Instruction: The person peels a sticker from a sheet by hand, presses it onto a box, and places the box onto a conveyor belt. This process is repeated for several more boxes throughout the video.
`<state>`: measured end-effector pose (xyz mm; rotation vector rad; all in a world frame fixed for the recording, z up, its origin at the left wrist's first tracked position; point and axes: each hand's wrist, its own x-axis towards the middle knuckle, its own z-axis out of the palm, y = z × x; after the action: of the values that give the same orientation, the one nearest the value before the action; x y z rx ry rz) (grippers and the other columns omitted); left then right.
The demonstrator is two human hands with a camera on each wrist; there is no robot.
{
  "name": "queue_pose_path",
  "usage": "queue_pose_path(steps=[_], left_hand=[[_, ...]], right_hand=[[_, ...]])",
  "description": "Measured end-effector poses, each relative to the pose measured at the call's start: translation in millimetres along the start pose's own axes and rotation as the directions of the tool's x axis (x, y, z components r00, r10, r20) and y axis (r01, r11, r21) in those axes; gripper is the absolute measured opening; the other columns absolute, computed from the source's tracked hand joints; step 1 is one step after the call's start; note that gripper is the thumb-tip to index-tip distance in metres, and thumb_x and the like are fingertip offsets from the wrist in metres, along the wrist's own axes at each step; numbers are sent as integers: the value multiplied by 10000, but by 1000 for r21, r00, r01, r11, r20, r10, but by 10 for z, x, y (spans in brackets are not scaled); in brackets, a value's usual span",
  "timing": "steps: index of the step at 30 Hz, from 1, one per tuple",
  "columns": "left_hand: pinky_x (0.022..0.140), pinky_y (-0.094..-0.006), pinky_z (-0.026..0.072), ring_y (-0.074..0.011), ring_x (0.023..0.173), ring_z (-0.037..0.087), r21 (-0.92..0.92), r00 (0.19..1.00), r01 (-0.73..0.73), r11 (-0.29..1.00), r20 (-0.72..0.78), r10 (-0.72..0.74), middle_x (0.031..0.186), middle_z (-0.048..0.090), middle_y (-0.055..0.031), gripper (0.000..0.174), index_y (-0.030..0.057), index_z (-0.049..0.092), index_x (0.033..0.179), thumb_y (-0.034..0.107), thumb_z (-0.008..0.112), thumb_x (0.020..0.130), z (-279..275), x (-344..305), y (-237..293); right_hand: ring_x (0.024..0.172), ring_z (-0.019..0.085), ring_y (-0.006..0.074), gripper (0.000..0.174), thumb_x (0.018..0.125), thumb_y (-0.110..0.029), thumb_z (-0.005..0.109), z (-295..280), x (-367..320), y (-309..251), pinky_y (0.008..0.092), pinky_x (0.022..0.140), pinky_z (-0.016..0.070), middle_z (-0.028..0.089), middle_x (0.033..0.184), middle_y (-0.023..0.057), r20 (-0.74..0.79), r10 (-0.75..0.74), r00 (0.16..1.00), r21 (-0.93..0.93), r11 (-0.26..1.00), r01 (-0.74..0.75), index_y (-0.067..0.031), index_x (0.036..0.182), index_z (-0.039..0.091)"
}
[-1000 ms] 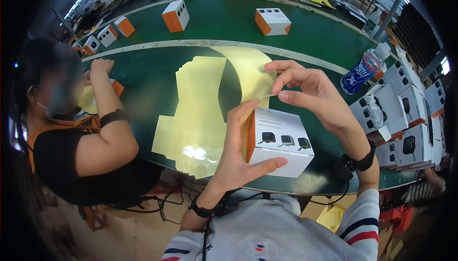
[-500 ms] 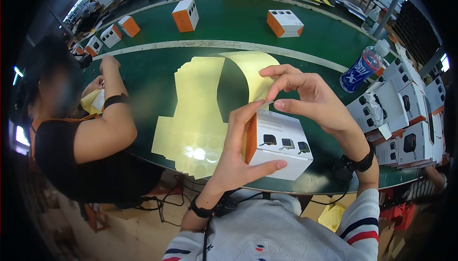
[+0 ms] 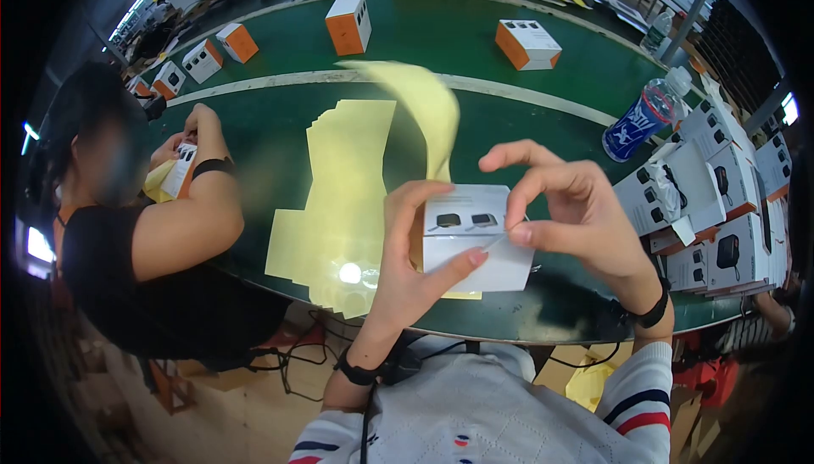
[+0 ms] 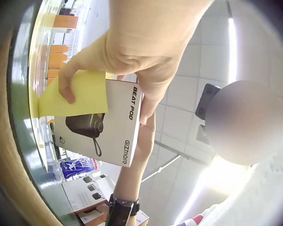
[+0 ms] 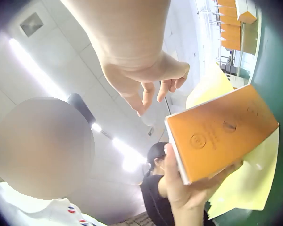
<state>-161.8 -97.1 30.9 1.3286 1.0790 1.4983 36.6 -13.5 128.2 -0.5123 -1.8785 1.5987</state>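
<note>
A white and orange box (image 3: 502, 277) printed with small speaker pictures is held in my left hand (image 3: 398, 273), thumb along its near white face. The same fingers keep a curled yellow sticker sheet (image 3: 437, 116) against the box; in the left wrist view the sheet (image 4: 87, 94) covers part of the face marked BEAT POD. My right hand (image 3: 585, 214) pinches a clear round sticker (image 5: 150, 118) between thumb and forefinger, close over the box's printed edge. In the right wrist view the box's orange side (image 5: 221, 136) faces the camera.
A stack of yellow sticker sheets (image 3: 343, 176) lies left of the box. Blue-labelled bottle (image 3: 636, 125) and piled white boxes (image 3: 733, 252) stand at right. Boxes (image 3: 530, 47) sit on the green belt behind. Another person (image 3: 153, 243) works at left.
My right hand has moved nearer and down over the box, drawing the sticker off the sheet. The box has turned, the sheet has swung up and left, and the belt boxes have shifted right.
</note>
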Motion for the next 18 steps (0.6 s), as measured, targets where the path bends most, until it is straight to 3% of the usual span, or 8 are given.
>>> queue_pose_path(steps=[3, 8, 12, 18], left_hand=[[997, -363, 521, -228, 1256, 521, 191, 992, -123, 974, 1, 125, 1322, 329, -101, 635, 102, 520, 1237, 85, 899, 728, -22, 7, -27], [1018, -373, 507, -234, 1233, 511, 59, 991, -117, 991, -58, 120, 1284, 337, -89, 776, 112, 506, 1214, 125, 982, 600, 43, -11, -50], [1043, -381, 486, -237, 1238, 494, 39, 994, -91, 995, -58, 93, 1276, 341, -87, 831, 115, 496, 1221, 151, 1004, 565, 23, -9, -46], [1013, -373, 504, -230, 1226, 511, 73, 993, -97, 993, -58, 102, 1271, 349, -83, 803, 101, 494, 1224, 148, 993, 597, 21, -6, -48]], right_hand=[[1262, 506, 224, 117, 795, -77, 807, 57, -119, 118, 371, 1094, 320, 623, 1277, 136, -54, 79, 995, 5, 997, -79, -65, 910, 792], [1255, 508, 211, 112, 807, -109, 798, 98, -156, 152, 341, 1043, 367, 618, 1273, 151, -106, 197, 975, 116, 976, -184, -64, 910, 799], [1239, 511, 216, 117, 813, -139, 798, 82, -111, 235, 363, 1053, 356, 620, 1273, 135, -131, 152, 980, -22, 987, -156, -76, 912, 800], [1211, 516, 235, 140, 794, -171, 794, 90, -28, 281, 395, 1067, 337, 628, 1255, 106, -181, 79, 980, -254, 959, -124, -86, 905, 775]])
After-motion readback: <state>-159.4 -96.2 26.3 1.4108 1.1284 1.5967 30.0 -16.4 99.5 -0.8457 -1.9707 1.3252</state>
